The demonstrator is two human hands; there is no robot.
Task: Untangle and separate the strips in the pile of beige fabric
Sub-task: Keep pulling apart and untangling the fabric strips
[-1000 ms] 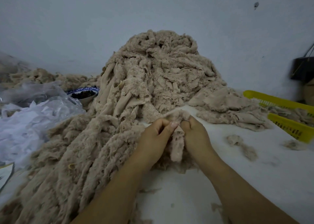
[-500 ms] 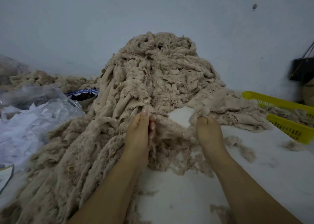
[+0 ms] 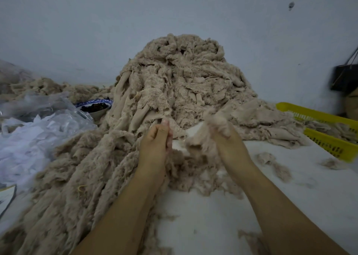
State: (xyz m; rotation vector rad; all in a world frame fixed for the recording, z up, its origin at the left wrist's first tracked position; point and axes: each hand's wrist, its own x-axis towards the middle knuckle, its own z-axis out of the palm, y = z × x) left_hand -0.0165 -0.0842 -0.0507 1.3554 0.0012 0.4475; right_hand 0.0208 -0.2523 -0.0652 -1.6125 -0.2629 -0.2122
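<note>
The pile is a tall heap of soft, fuzzy beige strips at the far middle of the table, spilling near and left down past the left forearm. It looks light and limp, with frayed edges that snag on each other, so a hard tug would likely drag neighbours along or shed fluff. The best hold is probably on a loose end at the heap's foot, pinched and drawn out slowly. The left hand is curled with its thumb pressed to the fingers, pinching a strip at the pile's near edge. The right hand is clenched around a fluffy clump lifted just off the table, to the right of the left hand. The clump bulges above and to the left of the fist. I cannot tell whether strip and clump are joined.
</note>
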